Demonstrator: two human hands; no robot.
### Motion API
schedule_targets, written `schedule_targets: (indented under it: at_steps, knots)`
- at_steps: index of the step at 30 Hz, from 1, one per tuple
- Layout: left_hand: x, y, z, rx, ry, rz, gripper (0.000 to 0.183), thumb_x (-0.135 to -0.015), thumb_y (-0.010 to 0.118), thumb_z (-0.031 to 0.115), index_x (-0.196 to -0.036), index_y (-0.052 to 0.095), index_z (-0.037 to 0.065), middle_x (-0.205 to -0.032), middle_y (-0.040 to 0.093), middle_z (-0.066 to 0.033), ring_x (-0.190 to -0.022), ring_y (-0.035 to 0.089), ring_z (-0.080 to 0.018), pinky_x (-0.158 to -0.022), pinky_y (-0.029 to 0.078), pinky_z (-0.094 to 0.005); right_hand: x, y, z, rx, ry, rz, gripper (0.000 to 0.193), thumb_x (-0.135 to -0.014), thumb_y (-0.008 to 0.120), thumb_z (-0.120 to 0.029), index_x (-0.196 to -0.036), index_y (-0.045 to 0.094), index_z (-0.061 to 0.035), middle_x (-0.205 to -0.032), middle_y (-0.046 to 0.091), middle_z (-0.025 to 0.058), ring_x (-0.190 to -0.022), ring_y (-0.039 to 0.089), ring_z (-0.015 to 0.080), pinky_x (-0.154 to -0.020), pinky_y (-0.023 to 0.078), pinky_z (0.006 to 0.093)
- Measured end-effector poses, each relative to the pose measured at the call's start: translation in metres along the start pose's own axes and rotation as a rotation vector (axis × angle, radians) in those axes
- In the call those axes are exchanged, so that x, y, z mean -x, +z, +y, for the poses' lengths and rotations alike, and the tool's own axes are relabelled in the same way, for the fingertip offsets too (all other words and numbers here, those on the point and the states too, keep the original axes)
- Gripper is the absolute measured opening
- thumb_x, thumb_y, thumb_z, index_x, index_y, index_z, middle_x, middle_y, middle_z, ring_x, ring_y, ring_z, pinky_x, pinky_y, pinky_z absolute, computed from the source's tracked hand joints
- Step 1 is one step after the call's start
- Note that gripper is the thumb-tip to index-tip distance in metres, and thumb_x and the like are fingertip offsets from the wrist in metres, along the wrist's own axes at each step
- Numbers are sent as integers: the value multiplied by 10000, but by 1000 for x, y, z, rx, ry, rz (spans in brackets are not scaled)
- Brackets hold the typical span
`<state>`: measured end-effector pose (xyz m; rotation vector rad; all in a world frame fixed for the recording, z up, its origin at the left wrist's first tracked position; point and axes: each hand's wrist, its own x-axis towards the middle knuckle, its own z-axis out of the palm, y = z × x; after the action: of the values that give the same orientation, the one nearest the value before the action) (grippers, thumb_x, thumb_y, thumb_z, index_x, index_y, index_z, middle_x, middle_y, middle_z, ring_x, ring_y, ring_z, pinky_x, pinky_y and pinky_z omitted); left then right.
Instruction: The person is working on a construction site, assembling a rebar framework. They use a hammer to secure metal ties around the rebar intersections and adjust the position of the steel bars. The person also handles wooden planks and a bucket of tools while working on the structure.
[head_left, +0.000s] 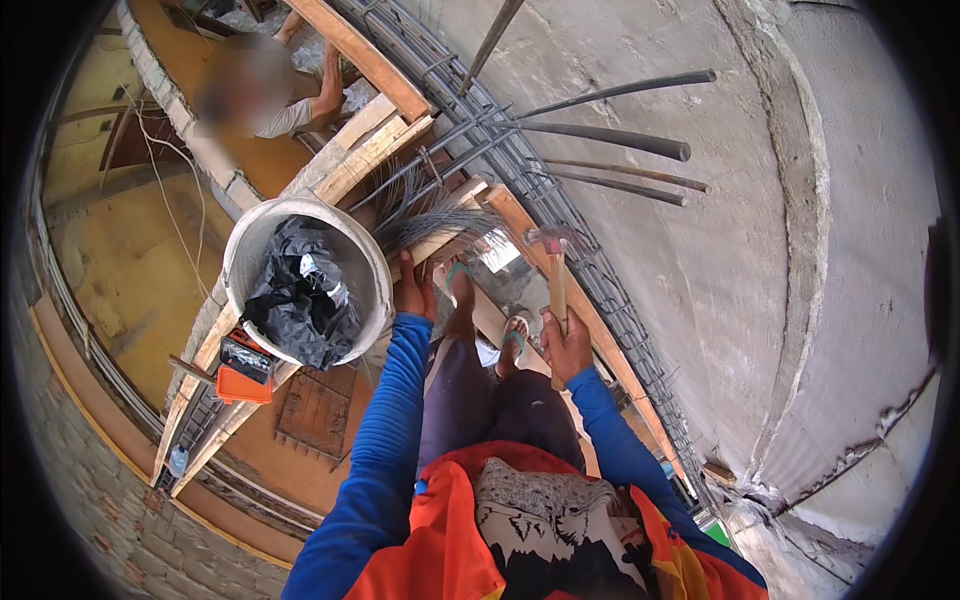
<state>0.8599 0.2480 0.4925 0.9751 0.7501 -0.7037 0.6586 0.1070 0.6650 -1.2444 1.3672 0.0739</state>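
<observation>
My right hand (567, 346) is wrapped around the wooden handle of a claw hammer (557, 280), held head up beside a long timber board (610, 340). My left hand (413, 287), its fingers stretched apart, is at the edge of a plank (432, 245), just right of the bucket; I cannot tell how firmly it touches. Above those fingers lies a loose bundle of thin tie wire (440, 222). The white bucket (380, 295) contains crumpled black plastic (300, 300). Below its rim, an orange case (243, 387) with a dark tray sits on the timber.
A rebar cage (590, 265) runs along the right, with several thick bars (610, 140) jutting toward the concrete wall (720, 250). My sandalled feet (513, 335) are on narrow boards with gaps between. Another person's arm (328, 90) shows at upper left. A small bottle (178, 462) stands lower left.
</observation>
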Motion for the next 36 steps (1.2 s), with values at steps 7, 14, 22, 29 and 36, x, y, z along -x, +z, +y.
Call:
schedule_targets:
  at_steps: [7, 14, 22, 29, 36]
  knots:
    - [-1, -4, 6, -13, -92, -11, 690, -898, 760, 368, -1354, 465, -57, -1291, 580, -123, -1189, 583, -235, -1038, 495, -316, -5, -3, 23, 23, -27, 32, 269, -1020, 571, -297, -1021, 582, -29, -644, 567, 10, -523, 536, 88, -474, 436, 282]
    - [-6, -8, 5, -119, -88, -10, 736, -905, 732, 436, -1380, 448, -49, -1316, 572, -155, -1197, 585, -260, -1056, 487, -338, -47, 13, 12, -56, -61, 156, 301, -1028, 548, -321, -1079, 562, -25, -642, 546, 24, -517, 532, 122, -487, 442, 308]
    - [12, 11, 2, -266, -100, 23, 747, -944, 634, 533, -1417, 430, -8, -1257, 612, -172, -1163, 611, -263, -1034, 505, -381, -61, 21, 8, -320, 140, -7, 285, -1038, 530, -340, -1087, 492, -63, -638, 464, 5, -452, 440, 102, -408, 398, 293]
    - [44, 34, -87, -577, -103, -184, 536, -979, 621, 431, -1283, 515, 2, -1136, 658, -175, -1071, 644, -271, -924, 530, -379, -65, 5, 0, -272, 134, -72, 285, -1035, 534, -345, -1087, 509, -67, -634, 453, -2, -439, 424, 98, -412, 400, 288]
    - [54, 46, -24, -1846, 901, -44, 667, -841, 767, 301, -1372, 460, 39, -1332, 497, -260, -1326, 417, -437, -1082, 335, -558, -55, 11, -20, -437, 83, 107, 294, -1037, 536, -349, -1104, 520, -64, -636, 454, -7, -443, 422, 89, -407, 392, 287]
